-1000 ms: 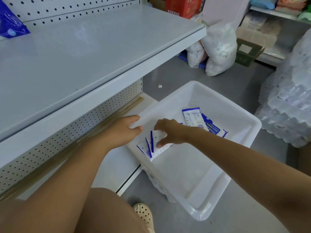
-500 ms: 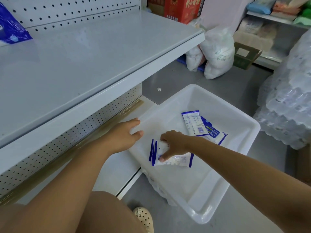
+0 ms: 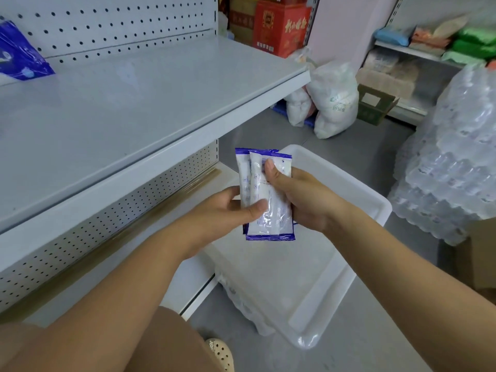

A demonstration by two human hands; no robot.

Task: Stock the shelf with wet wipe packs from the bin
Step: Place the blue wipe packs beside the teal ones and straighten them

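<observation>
the wet wipe packs (image 3: 276, 217) stand upright in the air over the near-left part of the bin, just off the middle of the view. at least two overlap, white with blue end seals, and both of your grips hold them. your left grip (image 3: 228, 210) pinches their lower half from 9 o'clock, with the thumb across the front pack and the fingers behind. your right grip (image 3: 308, 200) clasps them from 3 o'clock, with the thumb pressed on the upper front and the fingers curled round the back. the white bin (image 3: 370, 202) sits on the grey floor below and runs toward 5 o'clock. the shelf (image 3: 134, 103) spreads from 9 to 11 o'clock, with a blue pack (image 3: 21, 55) on it at far 10 o'clock. white sacks (image 3: 335, 103) lie at 1 o'clock, red cartons (image 3: 281, 25) at 12, and wrapped bottles (image 3: 456, 157) are stacked at 3 o'clock.
</observation>
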